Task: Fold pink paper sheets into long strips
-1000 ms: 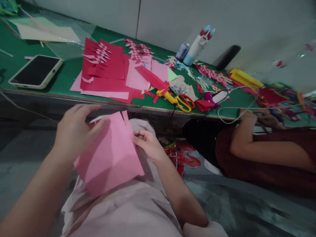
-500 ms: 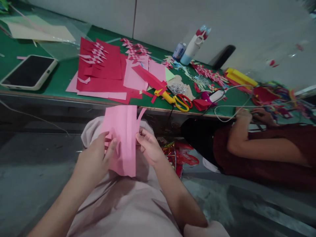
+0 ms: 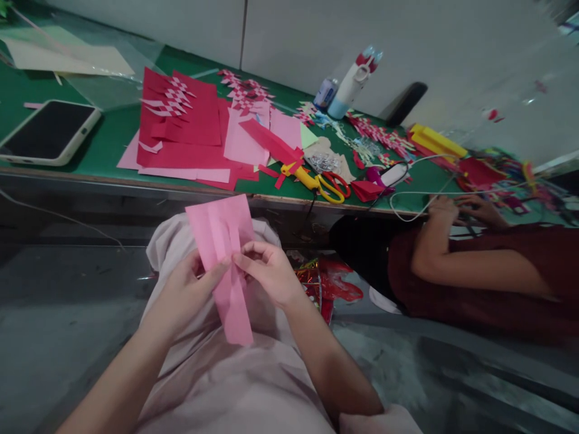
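A creased sheet of pink paper (image 3: 221, 232) is held over the lap, tilted, its lower part narrower than its top. My left hand (image 3: 190, 289) grips its left side, thumb on the front and fingers partly hidden behind. With thumb and forefinger, my right hand (image 3: 266, 268) pinches a narrow pink strip at the middle of the sheet. The two thumbs are close together. Beyond, on the green table (image 3: 115, 135), lie red paper sheets (image 3: 181, 154) and yellow-handled scissors (image 3: 307, 179).
A phone (image 3: 49, 131) lies at the left. Behind are woven pink-and-red strips (image 3: 246, 93), a can (image 3: 325, 93) and a white bottle (image 3: 350, 90). At the right, another person's arm (image 3: 479, 271) reaches to the table edge beside a white cable (image 3: 393, 205).
The pink sheet has tilted and is more gathered. My right hand has moved left, bringing the strip from the sheet's right side onto its middle; my left hand now grips the sheet more closely.
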Available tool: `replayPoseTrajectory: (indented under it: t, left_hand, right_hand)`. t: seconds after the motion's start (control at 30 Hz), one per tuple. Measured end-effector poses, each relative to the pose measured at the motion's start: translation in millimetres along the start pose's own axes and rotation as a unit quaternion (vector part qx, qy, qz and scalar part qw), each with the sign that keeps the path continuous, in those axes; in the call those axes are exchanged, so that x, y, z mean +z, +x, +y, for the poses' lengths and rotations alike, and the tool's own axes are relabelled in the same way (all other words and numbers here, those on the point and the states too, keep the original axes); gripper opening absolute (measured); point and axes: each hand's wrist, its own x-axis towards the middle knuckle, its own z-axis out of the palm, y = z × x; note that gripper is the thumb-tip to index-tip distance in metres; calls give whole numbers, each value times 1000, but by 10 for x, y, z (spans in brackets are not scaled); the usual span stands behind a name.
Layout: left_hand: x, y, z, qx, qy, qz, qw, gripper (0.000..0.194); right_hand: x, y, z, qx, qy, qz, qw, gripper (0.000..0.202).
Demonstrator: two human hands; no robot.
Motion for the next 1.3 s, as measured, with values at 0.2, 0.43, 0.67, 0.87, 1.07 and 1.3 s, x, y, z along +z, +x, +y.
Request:
replayPoseTrajectory:
  t: [0.2,0.43,0.67,0.87,1.07,1.3]
  left_hand:
    - [6,-6,-24,-54,-42,15,998,52]
    - [39,-27,-35,-93,-117,18,989,46]
    - [67,-52,55,-105,-169,24,980,40]
    - [87,-56,94,-103,-181,25,978,38]
    - [112,-82,161,-110,-217,23,970,34]
    - [102,-105,162,-115,-244,6,963,30]
  right_hand:
    - [2,-36,-44,-31,-73,25,997,29]
    - [4,-59,-61,-40,-91,34,994,30]
    - [18,-49,-48,-15,-42,44,998,37]
    - [27,-18,-29,-24,-11,50,998,35]
    - [40,5,18,-23,41,44,998,36]
    - [60,-11,53,-27,77,21,996,34]
